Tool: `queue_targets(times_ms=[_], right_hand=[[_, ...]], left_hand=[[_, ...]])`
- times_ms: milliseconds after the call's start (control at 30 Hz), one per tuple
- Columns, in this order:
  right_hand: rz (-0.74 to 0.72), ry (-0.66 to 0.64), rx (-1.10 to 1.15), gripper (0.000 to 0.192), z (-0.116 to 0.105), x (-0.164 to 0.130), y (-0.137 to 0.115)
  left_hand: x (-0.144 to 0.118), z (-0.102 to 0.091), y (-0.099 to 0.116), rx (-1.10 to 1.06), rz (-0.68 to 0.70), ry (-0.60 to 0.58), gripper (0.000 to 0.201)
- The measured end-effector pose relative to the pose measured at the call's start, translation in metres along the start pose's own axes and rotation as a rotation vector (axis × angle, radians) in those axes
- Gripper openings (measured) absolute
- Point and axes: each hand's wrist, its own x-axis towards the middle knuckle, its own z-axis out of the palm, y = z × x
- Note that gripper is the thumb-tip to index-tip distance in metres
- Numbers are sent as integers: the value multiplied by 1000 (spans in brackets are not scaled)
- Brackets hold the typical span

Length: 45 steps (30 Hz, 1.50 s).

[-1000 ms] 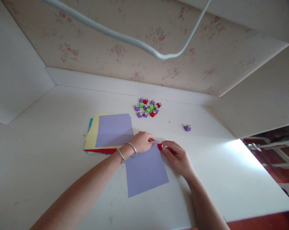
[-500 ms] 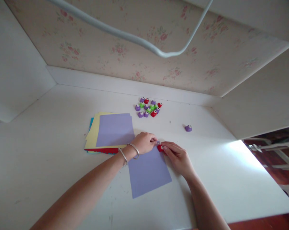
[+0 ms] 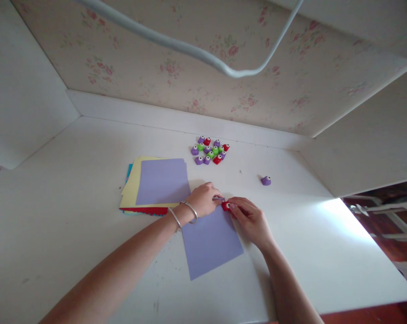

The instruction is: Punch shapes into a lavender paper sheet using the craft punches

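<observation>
A lilac paper sheet (image 3: 212, 240) lies on the white table (image 3: 71, 180) in front of me. My left hand (image 3: 203, 199), with two bangles on the wrist, pinches the sheet's far corner. Touching that corner is a small red punch (image 3: 225, 206), and my right hand (image 3: 252, 220) grips it with its fingertips. The two hands nearly meet at the punch.
A stack of coloured sheets (image 3: 156, 184), lilac on top, lies to the left. A cluster of several small punches (image 3: 210, 150) sits farther back, and a lone purple punch (image 3: 266, 180) to the right. A pale cable (image 3: 190, 47) hangs overhead. Walls close the table's back and sides.
The red punch has slid a little left onto the sheet's corner, and my right hand's fingers have closed more over it. My left hand stays pinching the corner.
</observation>
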Motion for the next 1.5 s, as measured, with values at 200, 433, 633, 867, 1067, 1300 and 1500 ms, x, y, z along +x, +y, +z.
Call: queue_targets(times_ms=[200, 433, 633, 867, 1067, 1300, 1500], right_hand=[[-4, -14, -9, 25, -1, 0, -4], [28, 7, 28, 27, 2, -1, -1], [27, 21, 4, 29, 2, -1, -4], [17, 16, 13, 28, 1, -1, -3], [23, 19, 13, 26, 2, -1, -6], [72, -46, 28, 24, -1, 3, -7], [157, -137, 50, 22, -7, 10, -8]], left_hand=[[0, 1, -1, 14, 63, -17, 27], [-2, 3, 3, 26, 34, 26, 27], [-1, 3, 2, 26, 35, 32, 26], [-1, 4, 2, 29, 34, 37, 27], [-1, 5, 2, 39, 31, 34, 28], [-1, 5, 1, 51, 39, 26, 28], [-1, 4, 2, 64, 34, 25, 28]])
